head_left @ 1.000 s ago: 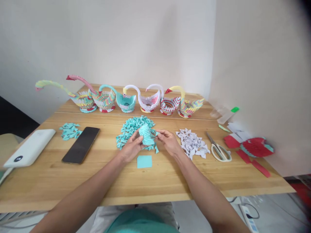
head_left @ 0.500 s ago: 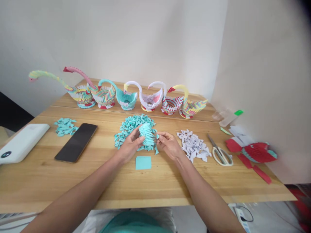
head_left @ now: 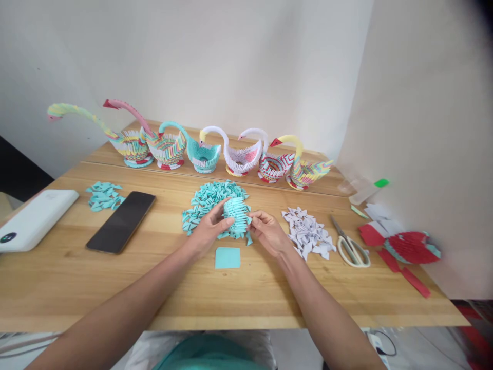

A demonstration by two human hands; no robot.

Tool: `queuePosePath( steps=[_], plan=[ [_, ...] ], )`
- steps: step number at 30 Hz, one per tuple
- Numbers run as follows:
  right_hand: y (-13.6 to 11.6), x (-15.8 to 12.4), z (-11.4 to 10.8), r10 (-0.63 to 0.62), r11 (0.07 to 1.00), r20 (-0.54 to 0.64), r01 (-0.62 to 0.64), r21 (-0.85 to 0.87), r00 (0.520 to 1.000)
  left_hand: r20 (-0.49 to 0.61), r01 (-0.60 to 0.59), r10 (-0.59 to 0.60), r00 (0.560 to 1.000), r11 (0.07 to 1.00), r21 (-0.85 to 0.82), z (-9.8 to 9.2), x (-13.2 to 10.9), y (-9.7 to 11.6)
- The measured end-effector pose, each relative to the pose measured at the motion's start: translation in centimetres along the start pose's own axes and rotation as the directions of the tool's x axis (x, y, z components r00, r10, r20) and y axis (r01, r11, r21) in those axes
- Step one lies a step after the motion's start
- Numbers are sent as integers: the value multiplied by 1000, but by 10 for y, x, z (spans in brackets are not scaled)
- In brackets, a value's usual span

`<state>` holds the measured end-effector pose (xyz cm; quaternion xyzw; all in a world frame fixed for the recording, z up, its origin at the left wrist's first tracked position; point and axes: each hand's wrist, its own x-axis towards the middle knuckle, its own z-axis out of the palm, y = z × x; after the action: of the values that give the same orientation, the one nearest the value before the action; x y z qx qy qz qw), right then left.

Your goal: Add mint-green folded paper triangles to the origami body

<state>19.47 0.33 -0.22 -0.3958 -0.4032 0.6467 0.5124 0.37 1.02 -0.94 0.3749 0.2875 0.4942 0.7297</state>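
Note:
My left hand (head_left: 210, 229) is closed around a ribbed teal block of interlocked folded paper pieces (head_left: 236, 214), thumb on its near side. At the block's right edge, my right hand (head_left: 267, 231) pinches a small folded teal paper piece (head_left: 249, 219); fingertips hide part of it, and I cannot tell whether it is fitted in. Beneath and behind the block spreads a heap of loose teal folded pieces (head_left: 215, 194). A flat teal paper rectangle (head_left: 227, 258) lies on the wooden table (head_left: 185, 303) just in front of my hands.
Several folded-paper swans (head_left: 204, 156) line the back. Left are a small teal pile (head_left: 103, 196), a phone (head_left: 121, 222) and a white power bank (head_left: 38, 220). White folded pieces (head_left: 308, 232), scissors (head_left: 351, 247) and a red paper model (head_left: 412, 246) are to the right.
My right hand has brought the small teal piece closer against the block's right edge. The left hand keeps its hold; the camera view has shifted slightly.

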Motion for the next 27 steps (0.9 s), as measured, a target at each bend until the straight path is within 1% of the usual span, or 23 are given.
queuePosePath(
  steps=[10,19,27],
  plan=[
    [1,0,-1,-11,1000,15,11,7,1000,19,9,-11,1000,995,97,-3,1,-2],
    [-2,0,1,-12,1000,10,12,9,1000,-7,4,-3,1000,996,93,-2,0,0],
    [-2,-1,3,-6,1000,11,6,-16,1000,18,-19,17,1000,995,98,-3,1,-1]
  ],
)
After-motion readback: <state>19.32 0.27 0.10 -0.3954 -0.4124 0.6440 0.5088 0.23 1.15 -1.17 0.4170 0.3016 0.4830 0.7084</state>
